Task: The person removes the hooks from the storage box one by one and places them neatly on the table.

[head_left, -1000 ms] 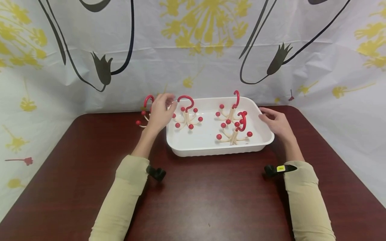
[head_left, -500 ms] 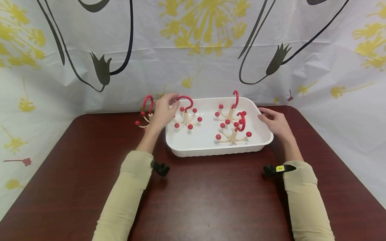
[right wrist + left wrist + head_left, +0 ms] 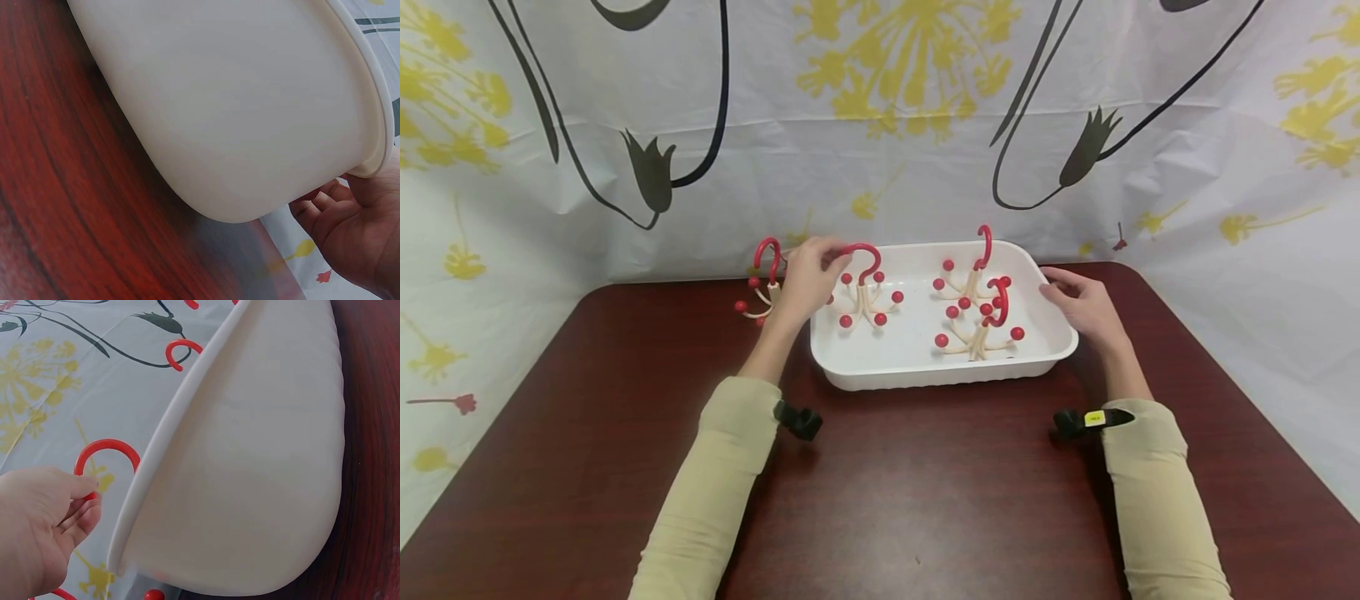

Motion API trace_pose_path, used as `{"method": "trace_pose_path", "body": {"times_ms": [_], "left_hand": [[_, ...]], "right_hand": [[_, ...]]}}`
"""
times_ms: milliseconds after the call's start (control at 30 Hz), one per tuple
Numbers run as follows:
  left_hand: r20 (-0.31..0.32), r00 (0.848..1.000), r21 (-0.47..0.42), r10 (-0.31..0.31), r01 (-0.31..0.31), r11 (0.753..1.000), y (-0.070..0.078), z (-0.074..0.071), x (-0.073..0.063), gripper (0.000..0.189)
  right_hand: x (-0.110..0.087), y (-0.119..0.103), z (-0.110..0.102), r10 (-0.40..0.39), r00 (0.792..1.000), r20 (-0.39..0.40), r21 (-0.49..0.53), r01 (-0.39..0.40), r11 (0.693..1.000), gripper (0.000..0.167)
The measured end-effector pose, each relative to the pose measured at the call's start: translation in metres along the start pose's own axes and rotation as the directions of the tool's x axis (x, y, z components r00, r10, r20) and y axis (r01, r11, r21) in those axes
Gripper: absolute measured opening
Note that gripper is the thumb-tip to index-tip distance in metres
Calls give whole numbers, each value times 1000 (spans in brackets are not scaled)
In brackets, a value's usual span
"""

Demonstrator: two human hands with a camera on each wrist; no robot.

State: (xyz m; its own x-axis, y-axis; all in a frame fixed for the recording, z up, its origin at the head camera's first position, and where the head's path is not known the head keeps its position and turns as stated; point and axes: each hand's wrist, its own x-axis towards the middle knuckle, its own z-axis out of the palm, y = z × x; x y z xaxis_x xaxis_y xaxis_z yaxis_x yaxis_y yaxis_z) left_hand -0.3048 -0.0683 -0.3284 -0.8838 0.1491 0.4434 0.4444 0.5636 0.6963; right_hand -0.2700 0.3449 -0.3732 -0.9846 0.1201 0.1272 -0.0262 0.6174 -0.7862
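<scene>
My left hand (image 3: 808,279) pinches the free end of the red hook (image 3: 107,445) on a small hanger (image 3: 862,296) between thumb and fingers. Below the hook this hanger has a pale stem with several curved arms tipped with red balls. It stands upright in the left part of a white tray (image 3: 910,354). My right hand (image 3: 1086,308) grips the tray's right end; in the right wrist view its fingers curl against the outside under the rim (image 3: 375,159). Another such hanger (image 3: 772,292) stands on the table left of the tray, partly hidden behind my left hand.
Two more hangers, one farther back (image 3: 973,283) and one nearer (image 3: 979,342), stand in the tray's right half and overlap in the head view. The tray lies on a dark red-brown table (image 3: 880,483), near its back edge. A patterned white cloth (image 3: 880,167) hangs behind.
My left hand has moved slightly right and taken hold of the hook. The left hanger in the tray has turned a little, its hook sitting slightly lower. The right hand stays at the tray.
</scene>
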Motion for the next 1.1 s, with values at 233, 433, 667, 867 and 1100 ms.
{"method": "trace_pose_path", "body": {"times_ms": [233, 433, 667, 867, 1100], "left_hand": [[17, 999, -31, -35, 35, 999, 2, -2, -4, 23], [6, 997, -55, -71, 72, 996, 11, -7, -8, 27], [-69, 997, -94, -36, 30, 995, 23, -16, -10, 27], [-114, 993, -137, -27, 11, 990, 34, -27, -12, 28], [-180, 984, -187, -1, -33, 982, 44, -44, -12, 26]], "right_hand": [[0, 1, 1, -4, 1000, -1, 9, 4, 1000, 52], [0, 0, 1, 5, 1000, -4, 4, -5, 1000, 53], [0, -1, 0, 12, 1000, -3, 7, -12, 1000, 52], [0, -1, -1, 12, 1000, 4, 6, -12, 1000, 53], [1, 0, 0, 1, 1000, -4, 5, -1, 1000, 52]]}}
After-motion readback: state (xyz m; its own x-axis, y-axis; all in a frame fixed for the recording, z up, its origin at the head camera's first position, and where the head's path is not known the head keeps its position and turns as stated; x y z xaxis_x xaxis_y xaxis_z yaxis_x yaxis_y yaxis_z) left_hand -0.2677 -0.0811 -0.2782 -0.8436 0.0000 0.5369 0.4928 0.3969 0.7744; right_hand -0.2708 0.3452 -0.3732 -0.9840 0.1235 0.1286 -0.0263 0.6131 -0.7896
